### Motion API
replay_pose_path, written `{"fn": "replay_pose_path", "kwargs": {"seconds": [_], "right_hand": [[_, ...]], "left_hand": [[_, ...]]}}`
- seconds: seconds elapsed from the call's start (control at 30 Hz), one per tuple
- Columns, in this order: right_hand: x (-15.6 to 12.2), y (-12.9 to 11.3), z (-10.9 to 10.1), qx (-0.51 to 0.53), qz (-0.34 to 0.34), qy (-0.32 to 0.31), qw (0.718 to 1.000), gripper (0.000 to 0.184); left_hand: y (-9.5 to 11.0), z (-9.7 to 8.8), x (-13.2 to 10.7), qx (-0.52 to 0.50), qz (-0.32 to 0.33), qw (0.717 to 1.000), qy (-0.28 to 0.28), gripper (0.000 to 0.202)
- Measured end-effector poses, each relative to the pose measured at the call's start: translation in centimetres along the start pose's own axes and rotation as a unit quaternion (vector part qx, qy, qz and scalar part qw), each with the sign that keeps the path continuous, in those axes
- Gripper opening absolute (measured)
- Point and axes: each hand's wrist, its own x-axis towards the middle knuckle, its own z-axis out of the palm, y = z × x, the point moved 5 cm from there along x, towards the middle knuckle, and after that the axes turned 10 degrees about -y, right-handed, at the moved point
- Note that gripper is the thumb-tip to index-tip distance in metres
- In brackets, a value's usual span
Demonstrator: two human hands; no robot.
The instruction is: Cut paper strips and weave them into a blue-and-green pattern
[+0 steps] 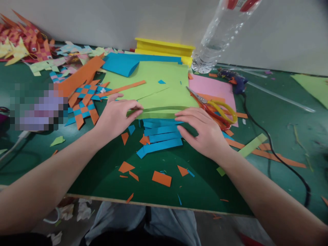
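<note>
A light green paper sheet point(164, 95) lies in front of me, its near edge raised in a narrow curved fold. My left hand point(118, 112) pinches the left end of this fold between thumb and fingertips. At the right end, my right hand point(201, 130) has its fingers bent over the folded edge, with the thumb just below. Several blue paper strips point(164, 136) lie stacked right under the near edge. Scissors with yellow and red handles point(217, 109) rest beside my right hand, blades pointing to the sheet.
Woven orange-and-blue paper pieces point(84, 102) lie left, near a blurred-out device point(42, 109) with a white cable. A plastic bottle point(214, 37), pink paper point(212, 87) and a glue gun point(234, 80) with black cord stand or lie right. Orange scraps point(162, 178) dot the green table point(102, 177).
</note>
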Motion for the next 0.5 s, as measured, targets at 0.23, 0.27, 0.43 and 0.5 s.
{"fn": "replay_pose_path", "kwargs": {"seconds": [0.23,0.27,0.43,0.5], "right_hand": [[-0.1,-0.6,-0.5,-0.017,-0.046,0.038,0.998,0.020],[-0.1,-0.9,-0.6,-0.022,-0.063,0.041,0.997,0.021],[-0.2,-3.2,-0.5,-0.023,-0.162,0.015,0.986,0.019],[-0.2,-4.2,-0.3,-0.015,-0.198,-0.006,0.980,0.016]], "left_hand": [[1.1,-0.9,-0.1,-0.004,0.007,1.000,0.020,0.023],[1.3,-1.0,-0.2,-0.004,0.003,1.000,0.027,0.023],[3.3,-1.3,-0.8,-0.033,0.027,0.997,0.067,0.022],[4.0,-1.0,-0.9,-0.052,0.047,0.996,0.058,0.021]]}}
